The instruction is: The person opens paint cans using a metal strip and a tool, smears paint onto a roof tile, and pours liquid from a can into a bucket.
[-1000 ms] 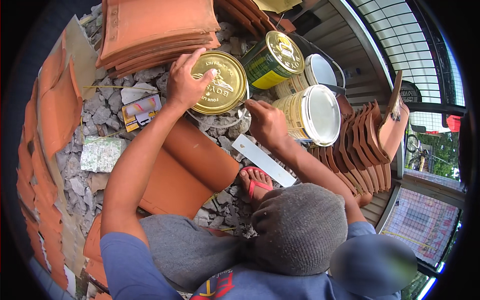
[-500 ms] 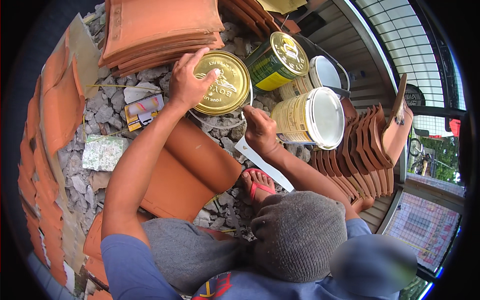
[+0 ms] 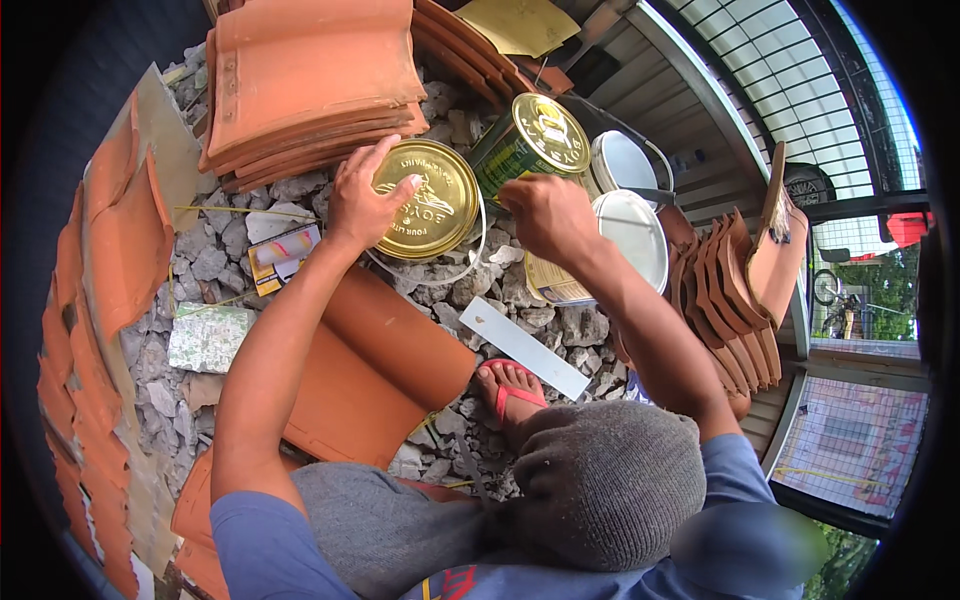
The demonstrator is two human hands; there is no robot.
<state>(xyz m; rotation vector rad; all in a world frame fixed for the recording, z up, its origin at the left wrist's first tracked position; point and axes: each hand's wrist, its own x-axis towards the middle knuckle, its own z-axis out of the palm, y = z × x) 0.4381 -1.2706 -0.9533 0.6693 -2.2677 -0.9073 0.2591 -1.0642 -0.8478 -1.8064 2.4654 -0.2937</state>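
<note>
A round paint can [image 3: 430, 228] with a gold metal lid stands upright on broken rubble, its white wire handle hanging around the near side. My left hand [image 3: 360, 205] grips it at the left, the thumb on the lid and the other fingers along its edge. To the right of the can, my right hand [image 3: 555, 218] is raised with curled fingers; whatever lies inside them is hidden. Behind that hand stands a tilted green can [image 3: 495, 150] with a gold lid. The hand and forearm partly cover a yellowish bucket with a white lid [image 3: 635, 235].
Stacked clay roof tiles [image 3: 315, 80] rise behind the paint can, with more tiles [image 3: 725, 300] standing at the right. A loose tile [image 3: 370, 360] lies in front. A flat white strip [image 3: 525, 348] rests on rubble beside my sandalled foot [image 3: 512, 388]. Another pail [image 3: 622, 160] stands farther back.
My right hand has left the near right rim of the gold-lidded paint can and moved up and right, over the bucket. My left hand stays on the can. The view has shifted slightly.
</note>
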